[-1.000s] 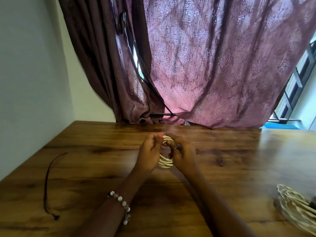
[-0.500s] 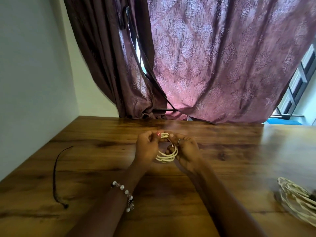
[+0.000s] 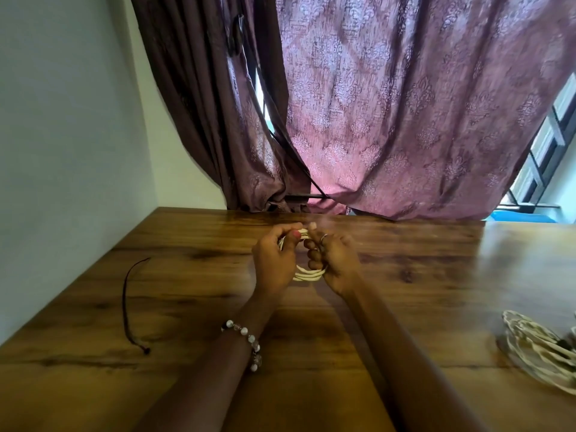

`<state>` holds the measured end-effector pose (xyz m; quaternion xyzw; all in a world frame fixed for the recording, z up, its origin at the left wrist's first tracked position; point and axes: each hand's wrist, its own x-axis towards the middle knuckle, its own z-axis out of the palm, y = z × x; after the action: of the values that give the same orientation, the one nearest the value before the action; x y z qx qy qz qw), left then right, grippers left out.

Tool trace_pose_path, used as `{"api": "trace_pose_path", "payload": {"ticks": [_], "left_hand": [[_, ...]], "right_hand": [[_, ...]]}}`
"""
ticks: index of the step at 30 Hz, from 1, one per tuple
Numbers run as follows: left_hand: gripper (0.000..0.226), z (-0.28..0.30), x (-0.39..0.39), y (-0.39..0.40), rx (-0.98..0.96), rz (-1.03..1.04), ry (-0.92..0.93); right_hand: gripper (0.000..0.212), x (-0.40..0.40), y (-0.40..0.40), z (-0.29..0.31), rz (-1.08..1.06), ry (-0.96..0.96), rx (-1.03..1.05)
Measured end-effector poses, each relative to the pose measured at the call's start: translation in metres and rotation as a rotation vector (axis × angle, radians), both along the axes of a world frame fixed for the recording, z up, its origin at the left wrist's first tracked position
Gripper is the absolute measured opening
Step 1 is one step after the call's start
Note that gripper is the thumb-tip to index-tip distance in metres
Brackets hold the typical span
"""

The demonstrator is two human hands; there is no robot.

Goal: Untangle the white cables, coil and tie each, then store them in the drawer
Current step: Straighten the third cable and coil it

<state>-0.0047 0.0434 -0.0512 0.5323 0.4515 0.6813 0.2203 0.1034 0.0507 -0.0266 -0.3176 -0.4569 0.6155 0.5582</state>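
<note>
A small coil of white cable stands upright between both hands over the middle of the wooden table. My left hand grips the coil's left side, thumb and fingers curled round its top. My right hand, with a ring on one finger, grips the right side with its fingers hooked through the loop. Most of the coil is hidden behind the fingers. A second, larger bundle of white cable lies on the table at the right edge, partly cut off.
A thin dark cord lies loose on the table's left part. Purple curtains hang behind the far edge, with a window grille at the right. A pale wall borders the table's left side.
The view has tilted, so the hands and coil sit a little higher and further off in it. Both hands keep hold of the coil; the fingers have shifted slightly at its top.
</note>
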Motion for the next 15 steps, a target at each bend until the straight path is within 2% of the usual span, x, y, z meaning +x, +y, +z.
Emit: {"api": "trace_pose_path", "payload": {"ticks": [3, 5, 8, 11, 13, 15], "left_hand": [[0.011, 0.005, -0.007, -0.009, -0.182, -0.102, -0.192], [0.01, 0.009, -0.02, -0.021, -0.271, -0.181, -0.185], [0.011, 0.013, -0.06, -0.037, -0.362, -0.171, -0.012], [0.005, 0.019, -0.117, -0.05, -0.387, 0.029, 0.131], [0.007, 0.024, -0.153, -0.061, -0.411, 0.09, 0.414], [0.019, 0.026, -0.184, -0.076, -0.438, -0.022, 0.667]], "right_hand": [[0.036, -0.007, -0.003, -0.004, -0.08, -0.079, 0.039], [0.033, -0.011, -0.005, -0.009, -0.066, -0.119, 0.008], [0.032, -0.018, -0.012, -0.016, -0.007, -0.12, -0.043], [0.03, -0.027, -0.023, -0.017, 0.019, -0.088, -0.08], [0.029, -0.034, -0.027, -0.018, 0.032, -0.064, -0.1], [0.027, -0.042, -0.031, -0.019, 0.055, -0.059, -0.111]]}}
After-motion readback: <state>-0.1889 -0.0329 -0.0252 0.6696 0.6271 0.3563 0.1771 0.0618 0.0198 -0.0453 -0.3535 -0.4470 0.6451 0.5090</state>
